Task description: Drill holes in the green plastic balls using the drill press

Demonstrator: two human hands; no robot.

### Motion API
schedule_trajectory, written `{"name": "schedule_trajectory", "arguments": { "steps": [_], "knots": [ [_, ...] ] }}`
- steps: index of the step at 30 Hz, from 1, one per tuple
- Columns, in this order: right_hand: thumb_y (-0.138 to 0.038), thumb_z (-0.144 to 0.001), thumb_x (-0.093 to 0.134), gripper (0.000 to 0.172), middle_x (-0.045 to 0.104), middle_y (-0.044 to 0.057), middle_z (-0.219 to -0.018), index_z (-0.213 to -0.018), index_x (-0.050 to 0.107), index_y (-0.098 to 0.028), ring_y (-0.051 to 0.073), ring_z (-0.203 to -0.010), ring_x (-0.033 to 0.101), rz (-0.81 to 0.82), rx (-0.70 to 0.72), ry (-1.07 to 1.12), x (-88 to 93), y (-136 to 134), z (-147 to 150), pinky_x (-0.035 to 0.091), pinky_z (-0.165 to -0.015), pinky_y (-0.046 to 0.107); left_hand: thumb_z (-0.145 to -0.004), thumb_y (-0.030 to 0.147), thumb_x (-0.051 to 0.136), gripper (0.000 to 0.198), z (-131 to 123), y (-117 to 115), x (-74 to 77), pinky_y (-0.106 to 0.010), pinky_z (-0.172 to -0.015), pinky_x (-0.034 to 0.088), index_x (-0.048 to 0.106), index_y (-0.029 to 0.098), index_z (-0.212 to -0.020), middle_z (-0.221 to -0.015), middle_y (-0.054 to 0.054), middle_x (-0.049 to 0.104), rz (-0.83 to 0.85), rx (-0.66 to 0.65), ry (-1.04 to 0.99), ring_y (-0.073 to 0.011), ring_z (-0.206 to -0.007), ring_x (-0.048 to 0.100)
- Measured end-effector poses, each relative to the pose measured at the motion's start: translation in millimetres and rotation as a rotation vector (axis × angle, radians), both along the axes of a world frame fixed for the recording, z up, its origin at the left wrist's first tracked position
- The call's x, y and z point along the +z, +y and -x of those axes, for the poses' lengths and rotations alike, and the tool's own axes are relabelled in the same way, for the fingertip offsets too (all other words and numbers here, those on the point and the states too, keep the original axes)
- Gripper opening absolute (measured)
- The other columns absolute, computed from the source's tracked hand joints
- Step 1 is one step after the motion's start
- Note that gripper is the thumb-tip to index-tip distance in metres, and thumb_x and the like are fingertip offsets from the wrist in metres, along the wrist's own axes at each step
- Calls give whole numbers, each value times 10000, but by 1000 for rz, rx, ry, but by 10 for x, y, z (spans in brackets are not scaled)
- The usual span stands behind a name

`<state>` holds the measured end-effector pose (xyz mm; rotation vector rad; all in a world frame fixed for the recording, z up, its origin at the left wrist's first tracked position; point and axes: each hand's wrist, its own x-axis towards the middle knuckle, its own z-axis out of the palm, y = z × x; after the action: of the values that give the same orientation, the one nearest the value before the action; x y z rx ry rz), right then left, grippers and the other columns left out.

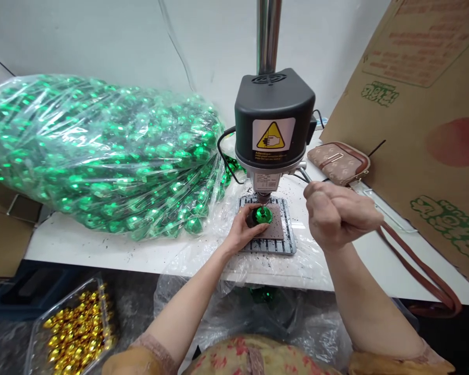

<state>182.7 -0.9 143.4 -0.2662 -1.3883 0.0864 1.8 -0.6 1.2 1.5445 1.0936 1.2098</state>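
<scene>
Under the chuck of a small black bench drill press (274, 117), a shiny green faceted ball (264, 215) sits on the brown board (277, 227) of the drill's base. My left hand (245, 227) grips the ball from the left, thumb in front and fingers behind. The drill's tip is at the top of the ball; whether it has entered cannot be made out. My right hand (338, 213) is closed in a fist around the drill's feed lever (305, 175), whose end is hidden in it. Dark shavings lie around the base plate (291, 242).
A large clear bag of green balls (101, 156) fills the table's left. A patterned purse (338, 161) with a brown strap lies at right, before a cardboard box (426, 120). Below left stands a clear bin (39, 325) of gold balls (78, 333). Plastic sheeting (180, 291) hangs over the table's front edge.
</scene>
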Motion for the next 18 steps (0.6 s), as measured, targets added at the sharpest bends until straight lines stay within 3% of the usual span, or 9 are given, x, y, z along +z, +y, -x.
{"name": "schedule_trajectory", "arguments": {
  "steps": [4,7,10,13,15,18],
  "knots": [
    [-217,-927,669,526,331,-61,-450,-494,372,-198,69,-407,305,242,51,178,408,34,52,213,-454,319,-753,529,909,624,-27,-2,16,-388,-988,544,666,208,-1229,-1174,-94,719,13,-1,-33,-258,-1095,690],
    [-287,-909,720,512,388,-64,-428,-482,449,-209,67,-398,304,369,111,194,673,95,65,214,-431,315,-749,513,911,606,-46,-13,55,-381,-957,556,662,200,-1204,-1133,-92,732,11,16,-56,-249,-1053,700],
    [-231,-951,649,517,383,-70,-423,-483,433,-197,39,-396,295,404,117,193,762,129,63,201,-435,280,-759,465,902,548,-23,-112,143,-377,-944,560,648,202,-1167,-1122,-87,734,-10,100,-33,-244,-1042,701],
    [-208,-972,611,522,382,-75,-426,-489,415,-182,15,-399,305,388,112,190,744,130,66,209,-446,249,-812,430,858,445,57,-402,276,-363,-917,555,661,215,-1148,-1099,-72,728,-63,179,97,-233,-1020,695],
    [-204,-975,606,525,386,-73,-430,-490,407,-175,7,-403,312,380,110,188,726,128,72,216,-448,238,-865,439,812,396,123,-701,342,-354,-894,558,684,225,-1173,-1093,-75,724,-143,68,190,-231,-1007,696],
    [-188,-980,591,523,391,-68,-440,-493,402,-169,2,-415,315,374,99,196,715,136,82,218,-457,233,-905,496,769,426,206,-1180,287,-322,-869,562,706,242,-1240,-1156,-107,703,-303,-352,400,-227,-1011,693]
  ]
}}
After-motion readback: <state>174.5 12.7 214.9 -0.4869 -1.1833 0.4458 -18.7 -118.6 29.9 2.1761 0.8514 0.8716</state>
